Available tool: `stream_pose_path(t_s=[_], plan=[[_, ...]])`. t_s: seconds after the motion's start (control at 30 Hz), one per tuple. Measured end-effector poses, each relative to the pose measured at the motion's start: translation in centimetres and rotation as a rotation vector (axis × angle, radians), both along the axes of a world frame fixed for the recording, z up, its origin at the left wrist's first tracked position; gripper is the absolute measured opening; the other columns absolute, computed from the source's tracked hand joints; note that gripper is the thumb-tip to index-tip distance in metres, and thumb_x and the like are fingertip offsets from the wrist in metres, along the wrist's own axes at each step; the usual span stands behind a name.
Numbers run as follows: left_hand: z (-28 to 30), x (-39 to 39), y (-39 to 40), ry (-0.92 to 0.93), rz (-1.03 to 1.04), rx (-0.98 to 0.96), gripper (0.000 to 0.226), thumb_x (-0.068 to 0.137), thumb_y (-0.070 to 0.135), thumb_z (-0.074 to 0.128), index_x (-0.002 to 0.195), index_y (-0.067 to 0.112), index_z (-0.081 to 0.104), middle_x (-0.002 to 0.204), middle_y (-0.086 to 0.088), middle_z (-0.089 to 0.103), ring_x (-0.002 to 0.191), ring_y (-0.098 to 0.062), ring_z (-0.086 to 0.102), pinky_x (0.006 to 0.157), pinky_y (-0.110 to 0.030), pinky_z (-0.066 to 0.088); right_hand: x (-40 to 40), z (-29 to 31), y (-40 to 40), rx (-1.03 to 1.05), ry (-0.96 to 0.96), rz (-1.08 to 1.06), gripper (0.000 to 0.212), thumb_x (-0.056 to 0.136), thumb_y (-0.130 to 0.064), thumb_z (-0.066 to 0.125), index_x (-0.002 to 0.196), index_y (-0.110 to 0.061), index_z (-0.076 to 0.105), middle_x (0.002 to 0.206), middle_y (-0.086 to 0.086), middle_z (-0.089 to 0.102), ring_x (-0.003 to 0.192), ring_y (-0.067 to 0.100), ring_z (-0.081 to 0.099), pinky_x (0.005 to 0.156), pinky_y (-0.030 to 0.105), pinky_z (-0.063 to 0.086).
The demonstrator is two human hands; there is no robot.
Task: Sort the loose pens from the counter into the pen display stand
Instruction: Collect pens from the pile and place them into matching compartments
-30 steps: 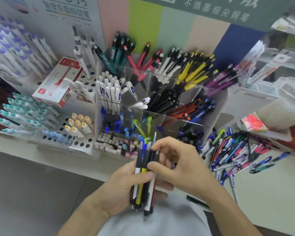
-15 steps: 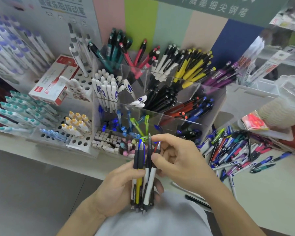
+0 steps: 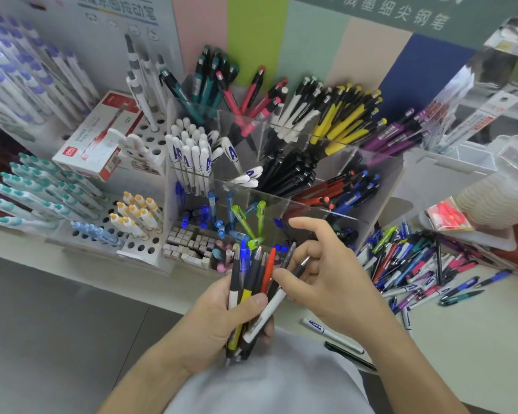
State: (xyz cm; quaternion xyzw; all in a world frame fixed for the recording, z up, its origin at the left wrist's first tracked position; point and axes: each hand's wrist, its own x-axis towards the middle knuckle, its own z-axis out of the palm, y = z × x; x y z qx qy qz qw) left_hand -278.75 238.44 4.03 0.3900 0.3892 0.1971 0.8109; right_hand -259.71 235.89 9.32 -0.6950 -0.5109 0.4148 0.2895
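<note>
- Right now my left hand (image 3: 222,318) grips a fanned bundle of pens (image 3: 253,282), near the front of the clear pen display stand (image 3: 281,201).
- My right hand (image 3: 326,273) pinches a white-and-black pen (image 3: 277,297) at the bundle's right edge, index finger lifted.
- More loose pens (image 3: 416,264) lie heaped on the counter (image 3: 461,339) to the right.

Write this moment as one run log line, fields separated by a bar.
stage: sorting | left hand: grips pen bundle | right hand: pinches black-and-white pen from bundle | pen display stand: partly filled | loose pens: on counter
</note>
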Motion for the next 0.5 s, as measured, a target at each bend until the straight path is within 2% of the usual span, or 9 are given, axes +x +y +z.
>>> stream_pose_path(t_s=[0.1,0.17,0.27,0.37,0.5], plan=[[0.1,0.3,0.1,0.024,-0.007,0.03,0.025,0.094,0.021,0.067,0.111,0.004,0.058,0.08,-0.024,0.069,0.068,-0.031,0.065,0.064,-0.037,0.054,0.4,0.5,-0.4,0.078,-0.109,-0.047,0.052,0.079,-0.026,0.086,0.117,-0.039,0.052,0.076,-0.011,0.069,0.059,0.01,0.067,0.063,0.032,0.057],[0.1,0.6,0.2,0.031,0.002,0.031,0.026,0.092,0.018,0.063,0.114,0.005,0.058,0.081,-0.024,0.07,0.07,-0.031,0.067,0.066,-0.038,0.056,0.6,0.8,-0.6,0.144,-0.163,-0.079,0.042,0.077,-0.027,0.087,0.108,-0.034,0.061,0.073,-0.012,0.068,0.057,0.009,0.064,0.058,0.02,0.051],[0.1,0.6,0.4,-0.005,-0.015,-0.043,0.025,0.094,0.012,0.061,0.119,0.007,0.06,0.089,-0.03,0.07,0.077,-0.037,0.069,0.068,-0.042,0.058,0.4,1.1,-0.3,0.065,-0.134,0.027,0.032,0.079,-0.035,0.085,0.107,-0.036,0.069,0.073,-0.012,0.067,0.06,0.008,0.063,0.059,0.018,0.048],[0.2,0.5,0.6,-0.074,-0.11,-0.092,0.029,0.092,0.015,0.062,0.121,0.01,0.062,0.098,-0.033,0.07,0.082,-0.04,0.069,0.073,-0.046,0.057,-0.1,0.4,0.4,-0.015,-0.241,0.138,0.033,0.085,-0.041,0.078,0.117,-0.033,0.071,0.076,-0.022,0.063,0.066,-0.003,0.06,0.065,0.011,0.042],[0.1,0.6,0.4,-0.165,-0.086,-0.169,0.041,0.084,0.012,0.054,0.124,0.002,0.059,0.096,-0.034,0.068,0.076,-0.04,0.067,0.065,-0.04,0.056,-0.7,0.0,0.9,-0.026,-0.291,0.136,0.019,0.088,-0.046,0.073,0.102,-0.033,0.073,0.076,-0.021,0.063,0.07,-0.004,0.059,0.063,0.012,0.042]])
